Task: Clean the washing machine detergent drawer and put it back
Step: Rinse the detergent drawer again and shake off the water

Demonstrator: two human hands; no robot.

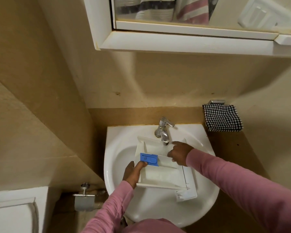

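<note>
Now, over one sink (pixel 158 209), left hand (pixel 131 173) fingers grip one detergent drawer (pixel 161 176); right hand (pixel 179 153) touches it, hold unclear.

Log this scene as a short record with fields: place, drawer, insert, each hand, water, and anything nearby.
place: white sink
drawer: detergent drawer, held over the bowl
insert: blue insert at the drawer's left side
left hand: grips the drawer's left edge, thumb by the insert
right hand: on the drawer just below the tap; grip unclear
water: cannot tell if running
nearby: checked cloth hanging right of the sink
</note>
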